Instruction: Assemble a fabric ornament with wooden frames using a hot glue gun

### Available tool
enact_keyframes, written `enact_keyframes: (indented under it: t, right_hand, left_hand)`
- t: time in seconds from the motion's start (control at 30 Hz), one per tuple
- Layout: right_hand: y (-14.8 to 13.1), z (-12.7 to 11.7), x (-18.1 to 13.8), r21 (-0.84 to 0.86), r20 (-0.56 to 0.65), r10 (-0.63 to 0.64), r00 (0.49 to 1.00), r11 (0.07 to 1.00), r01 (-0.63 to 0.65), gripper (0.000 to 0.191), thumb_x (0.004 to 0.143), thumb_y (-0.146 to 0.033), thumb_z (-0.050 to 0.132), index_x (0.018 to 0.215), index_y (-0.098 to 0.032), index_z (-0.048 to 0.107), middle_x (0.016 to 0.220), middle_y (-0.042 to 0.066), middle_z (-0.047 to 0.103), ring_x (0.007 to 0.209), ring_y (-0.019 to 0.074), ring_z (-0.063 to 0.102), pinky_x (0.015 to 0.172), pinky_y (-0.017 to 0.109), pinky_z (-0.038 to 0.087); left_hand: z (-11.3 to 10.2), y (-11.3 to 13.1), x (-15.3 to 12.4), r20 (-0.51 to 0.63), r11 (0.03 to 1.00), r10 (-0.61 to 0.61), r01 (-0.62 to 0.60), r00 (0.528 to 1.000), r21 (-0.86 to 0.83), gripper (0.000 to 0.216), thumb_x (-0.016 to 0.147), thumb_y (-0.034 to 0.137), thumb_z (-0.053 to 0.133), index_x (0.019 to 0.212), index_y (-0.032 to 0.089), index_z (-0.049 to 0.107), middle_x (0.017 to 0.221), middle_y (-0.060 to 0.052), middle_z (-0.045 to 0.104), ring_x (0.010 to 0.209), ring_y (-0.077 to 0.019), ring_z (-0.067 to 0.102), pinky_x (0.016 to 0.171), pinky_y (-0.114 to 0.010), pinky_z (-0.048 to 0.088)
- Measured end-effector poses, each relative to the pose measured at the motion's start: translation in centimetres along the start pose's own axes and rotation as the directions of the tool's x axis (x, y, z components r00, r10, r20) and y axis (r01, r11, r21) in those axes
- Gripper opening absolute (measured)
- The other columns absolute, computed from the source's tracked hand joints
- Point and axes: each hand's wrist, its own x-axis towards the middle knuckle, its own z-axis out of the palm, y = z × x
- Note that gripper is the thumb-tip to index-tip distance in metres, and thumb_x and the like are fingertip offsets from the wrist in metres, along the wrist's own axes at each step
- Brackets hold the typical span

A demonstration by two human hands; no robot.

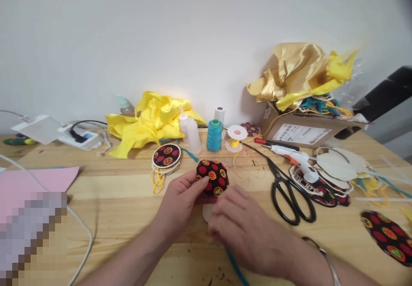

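Observation:
My left hand [182, 200] pinches a round piece covered in black fabric with red and yellow dots [213, 176], holding it just above the wooden table [122, 200]. My right hand [240, 226] lies below it with fingers curled over a small white disc [207, 212] and a teal cord [236, 269] that runs out beneath the wrist. What its fingers grip is hidden. A stack of similar fabric-covered discs [166, 157] with yellow beads [157, 181] sits just left of the held piece.
Black scissors [289, 191], a glue gun [298, 159], a teal thread cone [214, 135], white bottles [193, 135], yellow fabric [151, 120] and a cardboard box [305, 131] crowd the back and right. Pink paper [35, 183] and a white cable [82, 230] lie left.

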Motion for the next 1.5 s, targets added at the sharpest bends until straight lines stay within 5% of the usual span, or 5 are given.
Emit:
enact_keyframes:
  t: [0.23,0.43,0.67,0.97,1.5]
  right_hand:
    - [-1.6,0.0,0.2,0.185,0.143,-0.271,0.952,0.952,0.243,0.016,0.089,-0.02,0.054,0.073,-0.018,0.058,0.078,-0.002,0.059,0.074,0.014,0.046,0.071,0.028,0.041]
    - [0.3,-0.6,0.0,0.302,-0.27,0.418,0.867,0.892,-0.336,0.036,0.085,-0.019,0.056,0.12,-0.016,0.048,0.116,0.011,0.056,0.107,0.0202,0.051,0.09,0.035,0.044]
    - [1.6,-0.1,0.9,0.707,0.043,0.685,0.727,0.494,-0.506,0.01,0.08,-0.02,0.061,0.089,-0.018,0.065,0.079,0.002,0.068,0.071,0.0142,0.062,0.064,0.025,0.051]
    - [2.7,-2.2,2.2,0.583,-0.154,0.768,0.622,0.579,-0.57,0.025,0.082,-0.034,0.056,0.064,-0.017,0.061,0.054,-0.001,0.054,0.05,0.0113,0.047,0.047,0.022,0.039]
    - [3.4,3.3,12.3,0.189,-0.106,0.718,0.688,0.694,-0.695,0.026,0.082,-0.023,0.059,0.104,-0.009,0.059,0.067,0.008,0.067,0.059,0.0207,0.061,0.052,0.029,0.042]
  left_hand:
    - [-0.2,0.0,0.1,-0.031,1.0,0.031,-0.031,0.999,0.0,0.022,0.076,0.028,0.069,0.094,0.016,0.074,0.089,-0.009,0.075,0.076,-0.0206,0.068,0.064,-0.03,0.056]
    - [-0.3,0.3,-0.3,0.024,0.999,0.045,-0.045,0.999,0.018,0.02,0.074,0.024,0.07,0.092,0.017,0.076,0.085,-0.008,0.076,0.075,-0.0203,0.068,0.072,-0.031,0.053]
    - [-0.1,0.4,-0.8,0.128,0.982,0.109,-0.126,0.986,0.138,0.019,0.073,0.022,0.071,0.091,0.021,0.077,0.088,-0.005,0.076,0.085,-0.0223,0.068,0.08,-0.031,0.051]
    - [0.0,0.5,-0.8,0.02,0.971,0.21,-0.211,0.978,0.114,0.017,0.078,0.029,0.068,0.091,0.022,0.075,0.087,-0.004,0.076,0.081,-0.0207,0.067,0.08,-0.031,0.052]
    - [-1.9,0.1,-3.0,0.573,0.984,-0.178,0.134,0.8,0.118,0.025,0.057,0.046,0.08,0.062,0.021,0.078,0.062,-0.007,0.067,0.057,-0.0155,0.054,0.057,-0.026,0.04]
